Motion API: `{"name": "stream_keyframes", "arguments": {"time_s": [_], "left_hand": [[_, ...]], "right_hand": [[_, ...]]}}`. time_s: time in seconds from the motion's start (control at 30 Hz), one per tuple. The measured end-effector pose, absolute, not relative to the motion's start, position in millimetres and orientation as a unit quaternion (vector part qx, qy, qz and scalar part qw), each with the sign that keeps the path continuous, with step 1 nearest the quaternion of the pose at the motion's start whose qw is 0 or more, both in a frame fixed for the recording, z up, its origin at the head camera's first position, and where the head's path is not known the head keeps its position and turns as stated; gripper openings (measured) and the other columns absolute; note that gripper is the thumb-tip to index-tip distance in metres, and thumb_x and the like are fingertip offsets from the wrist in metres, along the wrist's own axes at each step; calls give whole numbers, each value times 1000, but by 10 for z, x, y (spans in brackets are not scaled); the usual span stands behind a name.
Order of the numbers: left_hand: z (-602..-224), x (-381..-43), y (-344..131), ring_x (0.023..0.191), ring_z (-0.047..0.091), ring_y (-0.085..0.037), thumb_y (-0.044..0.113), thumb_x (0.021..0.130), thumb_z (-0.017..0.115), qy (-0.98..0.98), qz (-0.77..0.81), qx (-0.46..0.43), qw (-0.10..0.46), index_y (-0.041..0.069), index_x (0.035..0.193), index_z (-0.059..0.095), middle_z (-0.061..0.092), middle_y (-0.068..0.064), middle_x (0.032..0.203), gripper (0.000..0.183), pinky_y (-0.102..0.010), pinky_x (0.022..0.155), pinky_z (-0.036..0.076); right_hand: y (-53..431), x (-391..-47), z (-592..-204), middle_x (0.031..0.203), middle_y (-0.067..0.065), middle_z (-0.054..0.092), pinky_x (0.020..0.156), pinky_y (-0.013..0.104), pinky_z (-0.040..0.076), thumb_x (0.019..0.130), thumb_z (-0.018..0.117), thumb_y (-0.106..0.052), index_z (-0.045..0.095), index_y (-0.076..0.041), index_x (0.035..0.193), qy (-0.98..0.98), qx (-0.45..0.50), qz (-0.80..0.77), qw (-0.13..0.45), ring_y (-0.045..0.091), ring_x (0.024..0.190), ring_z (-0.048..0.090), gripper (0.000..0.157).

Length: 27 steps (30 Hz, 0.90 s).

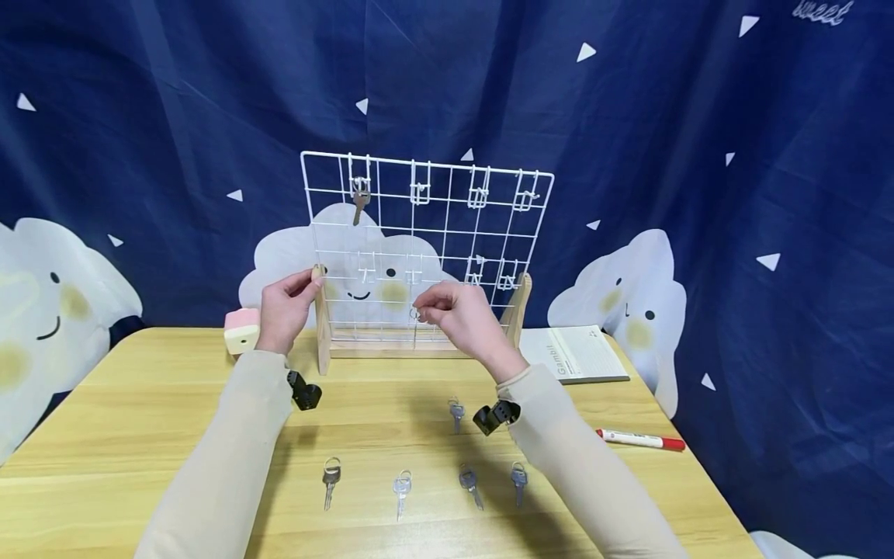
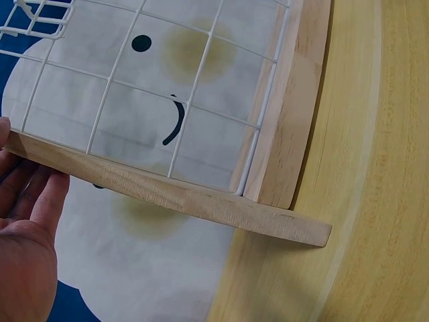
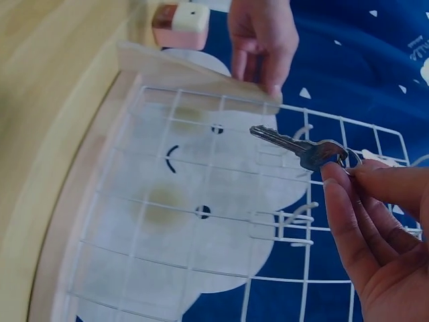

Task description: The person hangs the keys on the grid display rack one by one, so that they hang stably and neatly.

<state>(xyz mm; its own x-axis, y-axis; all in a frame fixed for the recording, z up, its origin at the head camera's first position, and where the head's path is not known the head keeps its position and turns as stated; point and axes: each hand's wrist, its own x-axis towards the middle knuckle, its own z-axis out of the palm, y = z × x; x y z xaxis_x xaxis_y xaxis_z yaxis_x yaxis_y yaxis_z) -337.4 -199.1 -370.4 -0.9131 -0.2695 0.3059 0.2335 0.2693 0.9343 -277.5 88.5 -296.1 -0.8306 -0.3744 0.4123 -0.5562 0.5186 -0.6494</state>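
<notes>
A white wire grid rack leans back in a wooden stand. My left hand grips the stand's left side post near its upper end, thumb on one face and fingers on the other. In front of the grid, my right hand pinches the ring of a silver key between thumb and fingertips. The key's blade points away from the fingers, apart from the hooks in the right wrist view. Another key hangs from the upper left hook. White hooks sit in two rows on the grid.
Several ringed keys lie on the wooden table in front of the rack. At the right are a notebook and a red-capped marker. A pink and cream block-shaped object stands left; a blue curtain hangs behind.
</notes>
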Motion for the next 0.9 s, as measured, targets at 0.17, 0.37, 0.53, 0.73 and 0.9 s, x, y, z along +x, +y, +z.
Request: {"name": "stream_keyframes", "arguments": {"time_s": [0.17,0.37,0.53,0.73,0.9], "left_hand": [[-3699,-3367,-1988,112,58,-19,30,97,64,-770,-602,15,209,4,132,63,63,-13,127,43,-27,94,50],[-3700,-3376,-1983,110,58,-18,27,98,64,-770,-601,17,215,3,131,63,64,-13,126,41,-26,93,50],[-3707,-3380,-1981,110,58,-17,26,98,64,-768,-603,14,215,2,131,63,64,-13,126,41,-25,93,49],[-3712,-3372,-1982,112,57,-19,27,98,63,-769,-604,15,210,2,132,62,63,-13,127,42,-27,95,49],[-3706,-3365,-1978,114,57,-20,27,98,63,-771,-602,16,209,2,133,61,63,-13,127,42,-29,96,49]], "right_hand": [[892,-2789,-2845,91,0,71,69,27,55,91,69,-2,77,-8,93,-860,263,420,120,7,76,67,10],[892,-2815,-2709,89,-1,72,67,27,54,91,69,-2,77,-8,93,-861,250,421,140,7,76,67,10],[877,-2846,-2606,88,-5,69,65,28,52,91,69,-3,77,-9,93,-860,245,420,157,7,76,67,11],[848,-2897,-2489,87,-4,71,66,28,54,92,68,-2,76,-9,93,-855,240,428,170,8,76,67,11],[839,-2927,-2357,86,-2,71,60,26,50,92,67,-1,76,-7,95,-852,227,438,176,9,76,68,11]]}}
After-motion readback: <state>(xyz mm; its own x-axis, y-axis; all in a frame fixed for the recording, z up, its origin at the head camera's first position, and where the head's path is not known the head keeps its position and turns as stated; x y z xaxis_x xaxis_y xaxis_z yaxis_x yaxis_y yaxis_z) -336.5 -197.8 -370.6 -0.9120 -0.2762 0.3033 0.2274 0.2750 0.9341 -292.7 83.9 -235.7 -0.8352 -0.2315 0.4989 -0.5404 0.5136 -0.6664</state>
